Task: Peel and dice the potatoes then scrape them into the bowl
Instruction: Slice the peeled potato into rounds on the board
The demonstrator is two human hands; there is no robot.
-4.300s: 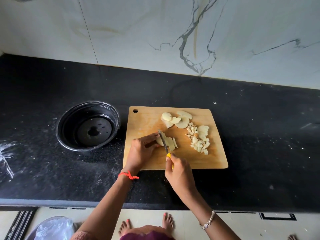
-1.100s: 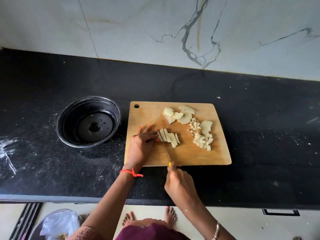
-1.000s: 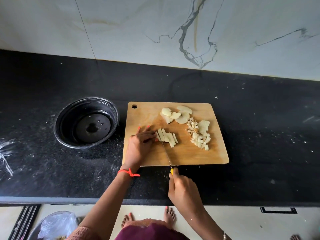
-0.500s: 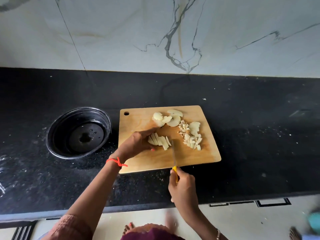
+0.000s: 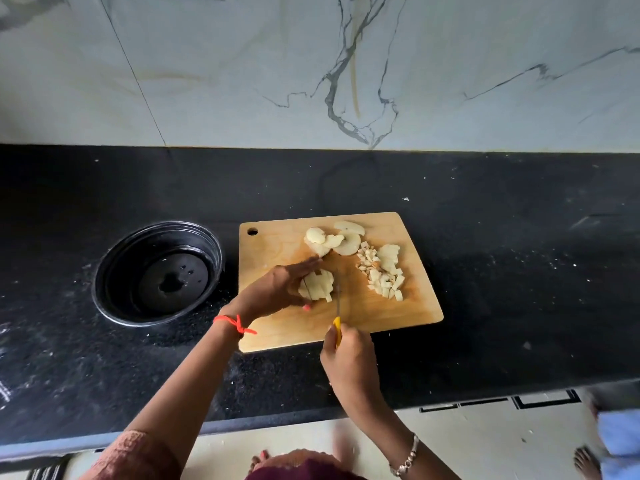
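Note:
A wooden cutting board (image 5: 408,313) lies on the black counter. My left hand (image 5: 277,289) cups a bunch of potato strips (image 5: 317,285) at the board's middle, fingers curled round their left side. My right hand (image 5: 346,358) grips a yellow-handled knife (image 5: 337,311), whose blade stands just right of the strips. Round potato slices (image 5: 334,239) lie at the board's far edge. A pile of diced potato (image 5: 382,271) sits to the right. An empty black bowl (image 5: 157,271) stands left of the board.
A white marble wall (image 5: 311,71) backs the black counter (image 5: 519,254). The counter's front edge runs below my forearms, with tiled floor beyond. Another person's foot (image 5: 585,462) shows at the bottom right corner.
My left hand has gathered the spread strips into a tight bunch and turned them. The knife has shifted from their left end to their right side.

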